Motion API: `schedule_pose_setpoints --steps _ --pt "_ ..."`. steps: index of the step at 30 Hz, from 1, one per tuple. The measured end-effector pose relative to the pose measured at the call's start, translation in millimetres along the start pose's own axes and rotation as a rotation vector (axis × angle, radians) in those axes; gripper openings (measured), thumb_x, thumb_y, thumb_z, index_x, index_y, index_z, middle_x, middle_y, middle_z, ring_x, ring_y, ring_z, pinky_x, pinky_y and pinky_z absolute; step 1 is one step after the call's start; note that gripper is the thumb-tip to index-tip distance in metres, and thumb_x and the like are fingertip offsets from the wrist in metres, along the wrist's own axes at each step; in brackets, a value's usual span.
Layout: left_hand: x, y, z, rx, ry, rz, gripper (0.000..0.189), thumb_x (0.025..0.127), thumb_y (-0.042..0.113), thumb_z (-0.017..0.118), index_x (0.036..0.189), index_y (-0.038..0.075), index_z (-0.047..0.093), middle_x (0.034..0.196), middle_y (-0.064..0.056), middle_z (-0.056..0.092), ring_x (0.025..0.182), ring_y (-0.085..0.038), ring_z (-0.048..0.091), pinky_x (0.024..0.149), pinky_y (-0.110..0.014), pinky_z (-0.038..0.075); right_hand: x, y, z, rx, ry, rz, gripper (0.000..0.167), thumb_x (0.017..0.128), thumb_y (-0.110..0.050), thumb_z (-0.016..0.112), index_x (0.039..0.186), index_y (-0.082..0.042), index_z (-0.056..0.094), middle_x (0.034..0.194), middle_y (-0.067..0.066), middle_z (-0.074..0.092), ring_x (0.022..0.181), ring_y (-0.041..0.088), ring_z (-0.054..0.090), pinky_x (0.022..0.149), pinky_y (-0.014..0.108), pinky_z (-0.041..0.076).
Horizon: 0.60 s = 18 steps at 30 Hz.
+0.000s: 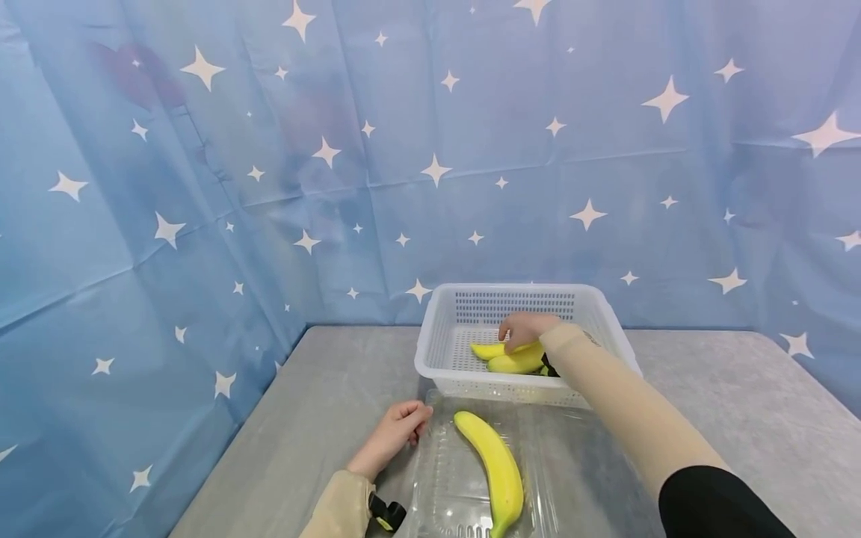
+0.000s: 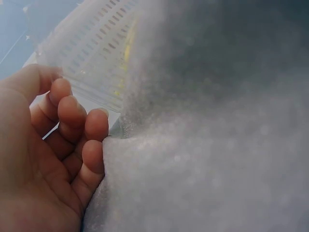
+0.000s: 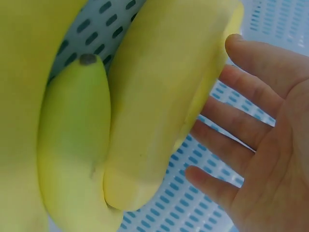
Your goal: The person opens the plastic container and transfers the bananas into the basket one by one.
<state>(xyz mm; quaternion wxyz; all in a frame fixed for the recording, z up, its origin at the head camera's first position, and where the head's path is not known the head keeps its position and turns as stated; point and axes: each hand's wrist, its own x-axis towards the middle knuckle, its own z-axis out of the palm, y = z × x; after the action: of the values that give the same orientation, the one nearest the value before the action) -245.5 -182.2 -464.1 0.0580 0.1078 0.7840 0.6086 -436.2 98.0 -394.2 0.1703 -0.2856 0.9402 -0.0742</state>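
My left hand (image 1: 402, 426) pinches the upper left edge of a clear plastic clamshell box (image 1: 447, 478) that lies opened on the table. In the left wrist view, the thumb and index finger of the left hand (image 2: 58, 130) meet at the clear plastic; the other fingers curl. A yellow banana (image 1: 496, 467) lies lengthwise inside the box. Over the white basket (image 1: 440, 336), my right hand (image 1: 528, 326) reaches down to the bananas (image 1: 514, 362). In the right wrist view, the spread fingers (image 3: 236, 123) run to the edge of a banana (image 3: 149, 96), their tips partly hidden behind it.
The perforated basket stands at the table's back, directly behind the plastic box. A blue curtain with white stars (image 1: 437, 170) hangs behind and to the left. The grey tabletop (image 1: 713, 388) extends on both sides.
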Motion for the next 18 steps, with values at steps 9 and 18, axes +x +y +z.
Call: schedule_pose_setpoints --steps 9,18 --pt "-0.9 -0.9 2.0 -0.005 0.021 -0.013 0.037 0.098 0.017 0.056 0.074 -0.010 0.050 0.062 -0.002 0.051 0.054 -0.014 0.044 0.052 -0.024 0.037 -13.3 -0.8 -16.6 0.132 0.054 -0.110 0.040 0.097 -0.024 0.060 0.132 -0.007 0.058 0.127 0.013 0.059 0.115 0.031 0.055 0.094 0.047 0.045" --pt "-2.6 3.6 3.0 -0.003 0.023 -0.019 0.035 0.097 0.017 0.056 0.072 -0.007 0.050 0.061 -0.001 0.051 0.053 -0.012 0.044 0.051 -0.023 0.038 -40.0 -22.0 -37.9 0.134 0.117 -0.238 0.039 0.097 -0.028 0.060 0.133 -0.013 0.057 0.130 0.011 0.058 0.117 0.027 0.054 0.094 0.046 0.045"
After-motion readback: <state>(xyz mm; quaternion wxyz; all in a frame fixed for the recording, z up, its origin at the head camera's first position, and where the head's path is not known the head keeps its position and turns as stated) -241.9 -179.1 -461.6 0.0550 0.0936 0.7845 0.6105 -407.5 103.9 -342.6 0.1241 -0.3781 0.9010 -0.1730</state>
